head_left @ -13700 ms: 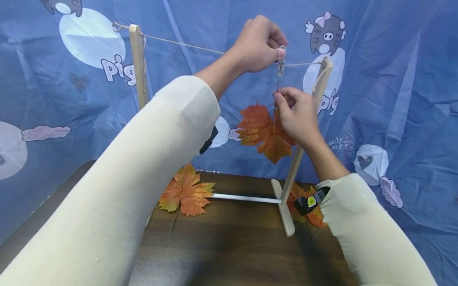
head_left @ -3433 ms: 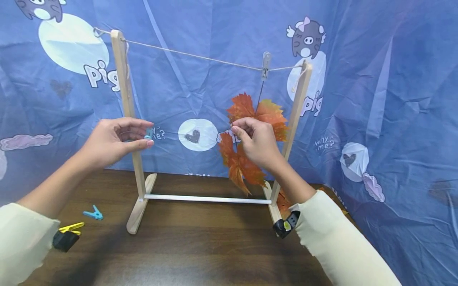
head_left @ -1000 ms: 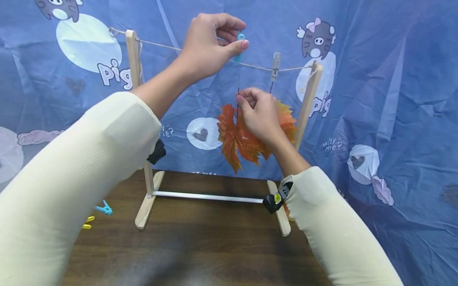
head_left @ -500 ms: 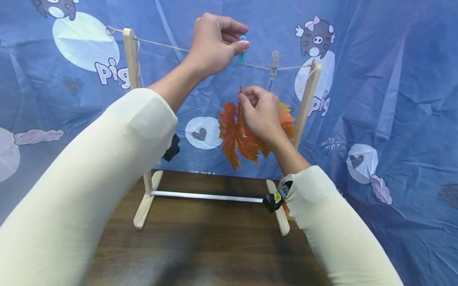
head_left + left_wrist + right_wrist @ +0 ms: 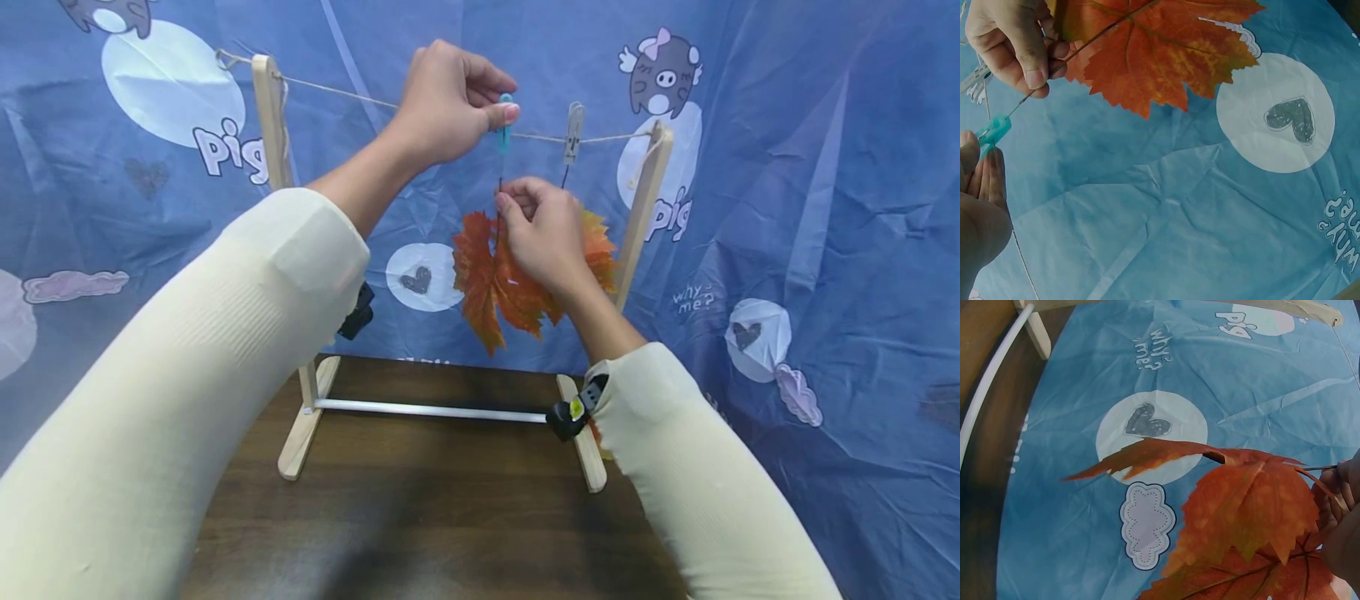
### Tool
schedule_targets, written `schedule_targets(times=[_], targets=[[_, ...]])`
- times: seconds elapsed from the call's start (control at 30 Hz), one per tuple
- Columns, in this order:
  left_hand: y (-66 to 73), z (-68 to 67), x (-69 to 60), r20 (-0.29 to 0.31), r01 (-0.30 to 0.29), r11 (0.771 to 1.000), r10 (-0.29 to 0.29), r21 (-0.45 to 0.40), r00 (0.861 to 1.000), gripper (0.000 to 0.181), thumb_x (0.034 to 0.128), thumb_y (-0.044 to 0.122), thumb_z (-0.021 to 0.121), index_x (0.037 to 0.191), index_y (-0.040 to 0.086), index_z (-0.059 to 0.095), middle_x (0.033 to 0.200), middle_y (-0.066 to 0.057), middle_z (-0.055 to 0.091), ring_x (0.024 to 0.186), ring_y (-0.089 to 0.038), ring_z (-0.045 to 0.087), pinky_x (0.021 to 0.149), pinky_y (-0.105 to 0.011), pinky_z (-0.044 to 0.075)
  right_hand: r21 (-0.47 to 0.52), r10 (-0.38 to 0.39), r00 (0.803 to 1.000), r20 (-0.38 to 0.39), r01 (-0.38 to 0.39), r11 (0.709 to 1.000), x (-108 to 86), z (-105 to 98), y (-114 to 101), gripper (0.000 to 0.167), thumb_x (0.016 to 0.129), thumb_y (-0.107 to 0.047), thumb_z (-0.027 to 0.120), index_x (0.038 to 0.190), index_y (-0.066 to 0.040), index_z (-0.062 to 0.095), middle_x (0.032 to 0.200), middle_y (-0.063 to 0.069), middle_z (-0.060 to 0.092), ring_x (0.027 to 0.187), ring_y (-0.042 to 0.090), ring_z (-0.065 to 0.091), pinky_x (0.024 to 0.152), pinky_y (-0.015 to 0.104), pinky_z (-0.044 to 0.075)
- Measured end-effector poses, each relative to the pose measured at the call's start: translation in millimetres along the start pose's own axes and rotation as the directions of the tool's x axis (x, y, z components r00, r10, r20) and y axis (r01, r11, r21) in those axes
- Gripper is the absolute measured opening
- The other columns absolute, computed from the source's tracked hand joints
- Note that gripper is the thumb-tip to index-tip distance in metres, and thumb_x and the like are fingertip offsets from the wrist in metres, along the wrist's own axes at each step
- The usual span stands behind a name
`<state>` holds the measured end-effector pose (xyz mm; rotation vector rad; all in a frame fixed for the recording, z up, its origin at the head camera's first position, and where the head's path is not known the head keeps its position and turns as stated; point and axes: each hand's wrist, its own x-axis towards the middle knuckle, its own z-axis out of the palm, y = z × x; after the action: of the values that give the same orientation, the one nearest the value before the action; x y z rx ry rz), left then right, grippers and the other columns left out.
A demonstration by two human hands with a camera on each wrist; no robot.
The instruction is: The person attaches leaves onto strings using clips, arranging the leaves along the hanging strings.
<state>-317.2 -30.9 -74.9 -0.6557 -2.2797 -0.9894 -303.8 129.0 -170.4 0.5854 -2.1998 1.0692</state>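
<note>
My left hand (image 5: 457, 104) pinches a teal clothespin (image 5: 505, 137) upright at the string (image 5: 540, 137). Just below, my right hand (image 5: 547, 229) holds an orange-red artificial maple leaf (image 5: 483, 279) by its thin dark stem, blade hanging down. In the left wrist view the stem's tip reaches the lower end of the clothespin (image 5: 996, 130); whether it is between the jaws I cannot tell. To the right, a clear clothespin (image 5: 573, 133) on the string holds another maple leaf (image 5: 597, 242) by the stem, partly hidden behind my right hand.
The string runs between a left wooden post (image 5: 268, 125) and a right wooden post (image 5: 645, 200). A white rod (image 5: 427, 410) joins their feet on the dark wooden table (image 5: 420, 517). Part of another leaf (image 5: 597, 437) shows behind the right foot. A printed blue cloth (image 5: 847, 208) hangs behind.
Earlier both hands were at the clear clothespin and its leaf. Since then my left hand has brought the teal clothespin up to the string, lowering it slightly just now; my right hand has raised another leaf.
</note>
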Motion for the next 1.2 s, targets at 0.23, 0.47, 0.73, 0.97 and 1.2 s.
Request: schedule_targets(times=[0.23, 0.47, 0.73, 0.97, 1.2], targets=[[-2.4, -2.0, -4.4, 0.051, -0.024, 0.999, 0.022, 0.024, 0.998, 0.034, 0.0982, 0.033, 0.07, 0.126, 0.014, 0.073, 0.112, 0.001, 0.077, 0.1, -0.004, 0.071, 0.118, -0.013, 0.02, 0.059, 0.012, 1.0, -0.011, -0.011, 0.998, 2.3, -0.6, -1.5, 0.022, 0.104, -0.014, 0.062, 0.11, 0.004, 0.073, 0.09, 0.011, 0.071, 0.076, 0.016, 0.061, 0.067, 0.024, 0.048], [-3.3, -4.7, -6.0, 0.076, -0.025, 1.0, 0.025, 0.004, 0.997, 0.034, 0.0979, 0.03, 0.07, 0.127, 0.012, 0.073, 0.115, -0.001, 0.076, 0.101, -0.005, 0.071, 0.103, -0.018, 0.046, 0.111, 0.017, 0.999, -0.039, -0.012, 0.994, 5.9, 0.7, -3.4, 0.02, 0.103, -0.013, 0.063, 0.108, 0.004, 0.074, 0.087, 0.011, 0.069, 0.074, 0.016, 0.06, 0.065, 0.023, 0.048], [-3.4, -5.3, -4.1, 0.094, 0.027, 0.998, -0.021, -0.057, 0.995, 0.034, 0.0963, 0.027, 0.073, 0.126, 0.012, 0.073, 0.117, -0.002, 0.076, 0.102, -0.007, 0.071, 0.09, -0.021, 0.054, 0.116, 0.046, 0.997, -0.061, -0.039, 0.992, 8.2, -0.1, -8.1, 0.022, 0.103, -0.014, 0.063, 0.108, 0.005, 0.073, 0.085, 0.01, 0.068, 0.075, 0.018, 0.06, 0.064, 0.023, 0.047], [-1.6, -3.5, -0.4, 0.115, 0.088, 0.99, -0.075, -0.114, 0.99, 0.036, 0.0946, 0.025, 0.075, 0.127, 0.01, 0.073, 0.119, -0.003, 0.075, 0.105, -0.009, 0.071, 0.092, -0.023, 0.054, 0.143, 0.078, 0.995, -0.065, -0.068, 0.987, 9.4, -2.9, -8.3, 0.025, 0.103, -0.018, 0.063, 0.111, 0.003, 0.073, 0.092, 0.012, 0.071, 0.075, 0.013, 0.058, 0.064, 0.024, 0.046], [-1.5, -3.7, -1.3, 0.185, 0.108, 0.986, -0.084, -0.125, 0.979, 0.041, 0.0963, 0.028, 0.073, 0.134, 0.011, 0.069, 0.127, -0.004, 0.071, 0.115, -0.011, 0.065, 0.097, -0.025, 0.052, 0.173, 0.102, 0.992, -0.078, -0.088, 0.981, 9.4, -4.3, -5.8, 0.025, 0.102, -0.018, 0.065, 0.11, 0.004, 0.073, 0.092, 0.012, 0.071, 0.077, 0.012, 0.06, 0.067, 0.023, 0.048]])
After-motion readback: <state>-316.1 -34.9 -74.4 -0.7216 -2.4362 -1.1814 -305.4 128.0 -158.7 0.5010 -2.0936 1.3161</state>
